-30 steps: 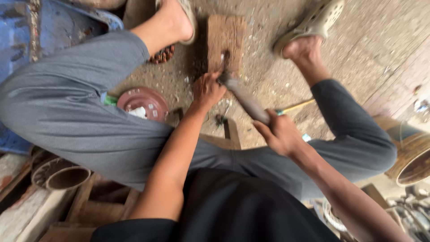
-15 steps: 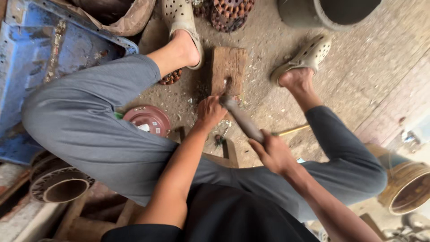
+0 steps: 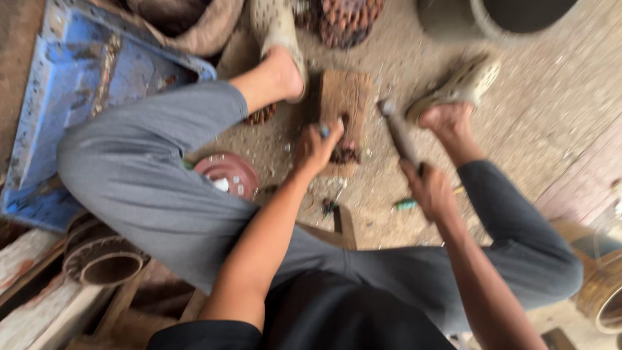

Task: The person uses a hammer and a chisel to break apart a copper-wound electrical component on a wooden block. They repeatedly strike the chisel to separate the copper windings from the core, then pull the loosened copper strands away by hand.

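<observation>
While the right hand [image 3: 429, 188] grips a raised hammer [image 3: 398, 133], the left hand [image 3: 317, 148] pinches a small blue-tipped tool [image 3: 323, 130] against the wooden block [image 3: 343, 104], far centre between the feet. Risk: a mis-aimed blow striking the left fingers.

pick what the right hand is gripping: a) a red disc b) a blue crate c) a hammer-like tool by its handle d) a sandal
c: the right hand is closed round the handle of a hammer-like tool raised beside the wooden block, where the left hand holds a small blue-tipped piece.
</observation>
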### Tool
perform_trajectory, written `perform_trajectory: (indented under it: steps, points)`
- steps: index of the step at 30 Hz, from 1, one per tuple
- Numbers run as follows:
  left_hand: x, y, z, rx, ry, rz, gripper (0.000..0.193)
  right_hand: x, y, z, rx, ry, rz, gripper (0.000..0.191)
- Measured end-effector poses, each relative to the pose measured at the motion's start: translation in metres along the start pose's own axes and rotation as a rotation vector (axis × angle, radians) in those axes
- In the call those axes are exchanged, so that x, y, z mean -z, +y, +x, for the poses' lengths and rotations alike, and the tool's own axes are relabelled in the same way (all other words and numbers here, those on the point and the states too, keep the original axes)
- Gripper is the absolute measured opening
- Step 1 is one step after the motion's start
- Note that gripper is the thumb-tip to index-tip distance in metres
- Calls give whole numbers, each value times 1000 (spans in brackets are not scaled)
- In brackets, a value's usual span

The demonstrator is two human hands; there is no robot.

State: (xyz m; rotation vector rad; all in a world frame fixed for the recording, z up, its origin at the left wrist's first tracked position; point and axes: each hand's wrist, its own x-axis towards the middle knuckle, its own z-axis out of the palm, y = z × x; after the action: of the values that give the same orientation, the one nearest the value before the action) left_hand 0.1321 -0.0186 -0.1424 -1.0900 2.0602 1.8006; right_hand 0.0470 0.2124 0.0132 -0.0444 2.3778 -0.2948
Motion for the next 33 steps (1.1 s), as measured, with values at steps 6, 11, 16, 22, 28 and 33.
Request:
perform_trajectory:
  steps: [6,11,16,22,28,33]
  points:
    - [27,17,13,-138,286,-408,39,-83,66,61,-29,86,-139,48]
    - [46,59,-18,-176,214,-205,37,-90,63,56,60,-308,-105,42]
    - [-3,100,-96,-639,-26,615,53,-78,20,10,574,16,502,64]
    - [-22,109,-110,-459,-311,324,97,-50,2,-3,524,170,499,24]
    - [45,39,-31,-267,-251,768,72,43,57,-54,399,406,419,20]
    - [24,-19,2,-227,-392,661,54,43,77,-63,50,271,669,20]
